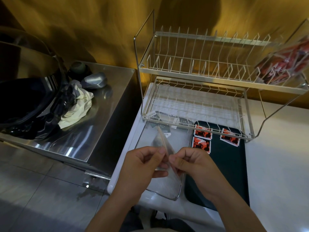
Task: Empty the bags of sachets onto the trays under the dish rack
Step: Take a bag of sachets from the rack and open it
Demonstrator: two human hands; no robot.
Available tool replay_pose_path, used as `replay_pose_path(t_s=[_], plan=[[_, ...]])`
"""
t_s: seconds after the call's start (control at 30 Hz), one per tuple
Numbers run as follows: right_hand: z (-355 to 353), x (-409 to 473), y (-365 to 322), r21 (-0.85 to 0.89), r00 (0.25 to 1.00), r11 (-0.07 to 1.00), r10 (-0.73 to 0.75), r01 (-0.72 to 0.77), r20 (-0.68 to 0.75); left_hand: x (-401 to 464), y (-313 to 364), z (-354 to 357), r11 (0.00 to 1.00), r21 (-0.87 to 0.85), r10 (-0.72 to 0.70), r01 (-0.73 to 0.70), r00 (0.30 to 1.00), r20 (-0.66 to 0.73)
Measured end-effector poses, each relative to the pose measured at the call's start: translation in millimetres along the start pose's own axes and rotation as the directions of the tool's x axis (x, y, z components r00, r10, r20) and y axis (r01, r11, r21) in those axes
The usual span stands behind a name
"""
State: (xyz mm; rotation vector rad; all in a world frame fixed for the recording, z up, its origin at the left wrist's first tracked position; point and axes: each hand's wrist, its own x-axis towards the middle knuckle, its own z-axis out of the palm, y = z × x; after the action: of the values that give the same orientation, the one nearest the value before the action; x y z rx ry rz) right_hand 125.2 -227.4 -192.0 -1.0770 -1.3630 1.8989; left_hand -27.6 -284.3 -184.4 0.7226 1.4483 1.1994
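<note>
**Opening the clear bag over the ribbed tray**

Both hands pinch one small clear zip bag (164, 149): left hand (142, 166) and right hand (192, 166) each grip a side of its mouth between thumb and fingers, directly above the clear ribbed tray (167, 190). Contents of the bag: blurred, something dark inside. A few dark sachets (163, 127) already lie at the tray's far end, under the dish rack (197, 104). Three red-and-black sachets (201, 144) sit on the dark tray (225, 173) beside it. A second bag of red sachets (284, 64) rests on the rack's upper tier.

Judgement: peel the seal apart evenly, keep the mouth over the ribbed tray, then tip it so the sachets drop inside the rim, not onto the white counter (275, 156).
</note>
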Motion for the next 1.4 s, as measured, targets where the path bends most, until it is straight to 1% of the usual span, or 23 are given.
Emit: replay_pose_path(t_s=[0.2, 0.43, 0.67, 0.73, 0.77, 0.83, 0.87, 0.9, 0.93, 1.0, 1.17, 1.27, 1.4], plan=[[0, 0, 3, 0.019, 1.000, 1.000, 0.011, -0.011, 0.020, -1, 3, 0, 1.000, 0.029, 0.004, -0.003, 0.999, -0.036], [6, 0, 4, -0.028, 1.000, 0.999, -0.025, 0.025, -0.001, -3, -1, 0, 0.975, 0.208, 0.104, -0.083, 0.990, -0.095], [7, -2, 4, -0.067, 0.999, 0.997, -0.034, 0.035, 0.017, -3, -1, -1, 0.965, 0.247, 0.113, -0.089, 0.990, -0.082], [9, -3, 4, -0.158, 0.997, 0.984, -0.078, 0.078, 0.007, -2, -2, 0, 0.959, 0.267, 0.118, -0.095, 0.990, -0.072], [10, -4, 5, -0.250, 0.993, 0.961, -0.120, 0.115, -0.005, -2, -3, 1, 0.953, 0.284, 0.130, -0.107, 0.989, -0.066], [14, -5, 6, -0.450, 0.973, 0.868, -0.230, 0.211, 0.013, -1, -4, 2, 0.929, 0.341, 0.172, -0.145, 0.984, -0.051], [16, -6, 6, -0.502, 0.962, 0.826, -0.270, 0.255, 0.044, -1, -5, 2, 0.913, 0.373, 0.195, -0.167, 0.980, -0.038], [17, -7, 6, -0.518, 0.955, 0.808, -0.289, 0.282, 0.070, -1, -6, 2, 0.896, 0.402, 0.214, -0.189, 0.977, -0.019], [17, -7, 7, -0.514, 0.953, 0.807, -0.291, 0.292, 0.084, -1, -6, 1, 0.882, 0.423, 0.228, -0.208, 0.974, 0.004], [15, -7, 9, -0.485, 0.959, 0.830, -0.277, 0.274, 0.069, 0, -7, -1, 0.862, 0.450, 0.240, -0.233, 0.970, 0.043], [17, -6, 14, -0.330, 0.973, 0.924, -0.224, 0.193, -0.058, 0, -11, -1, 0.840, 0.476, 0.256, -0.261, 0.964, 0.076], [17, -4, 14, -0.221, 0.986, 0.964, -0.161, 0.146, -0.051, 0, -11, 0, 0.841, 0.459, 0.276, -0.288, 0.957, 0.095], [14, -3, 15, -0.217, 0.988, 0.966, -0.150, 0.137, -0.046, 3, -10, 0, 0.855, 0.427, 0.272, -0.295, 0.955, 0.115]])
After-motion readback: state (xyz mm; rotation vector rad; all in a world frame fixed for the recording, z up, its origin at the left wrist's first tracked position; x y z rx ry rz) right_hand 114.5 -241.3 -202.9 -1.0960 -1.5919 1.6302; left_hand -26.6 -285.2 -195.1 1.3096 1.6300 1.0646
